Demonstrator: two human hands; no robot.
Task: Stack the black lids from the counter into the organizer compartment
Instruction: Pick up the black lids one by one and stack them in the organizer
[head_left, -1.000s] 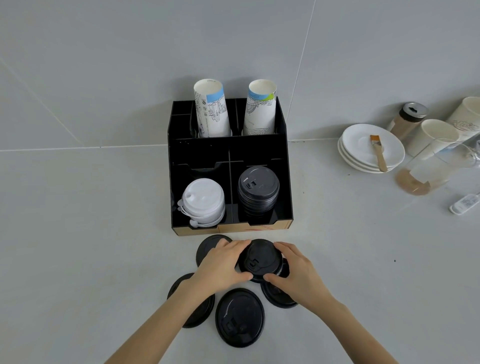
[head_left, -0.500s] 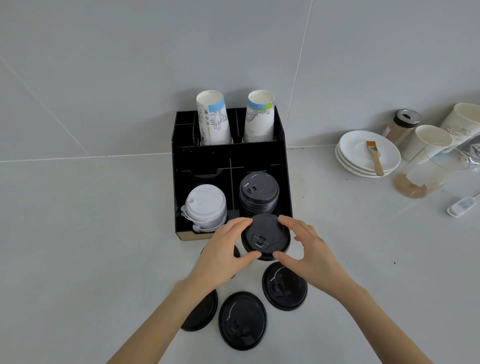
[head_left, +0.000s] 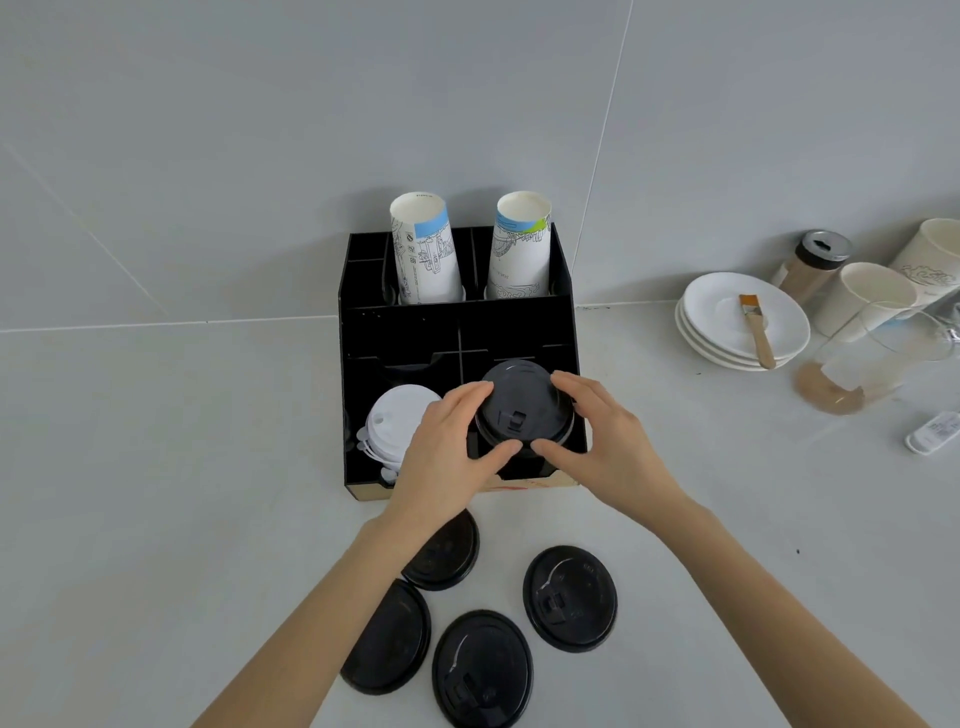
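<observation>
- My left hand (head_left: 451, 447) & right hand (head_left: 602, 439) both pinch one black lid (head_left: 522, 408) by its rim, over organizer (head_left: 452, 327) front-right compartment.
- 4 loose lids (head_left: 570, 597) on counter (head_left: 156, 467).
- Cups (head_left: 426, 249): print too small to read.

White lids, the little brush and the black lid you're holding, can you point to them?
White lids (head_left: 397, 426), head view, top of the stack.
Brush (head_left: 757, 332), head view, wooden handle.
Held black lid (head_left: 519, 402), head view, its domed top.
</observation>
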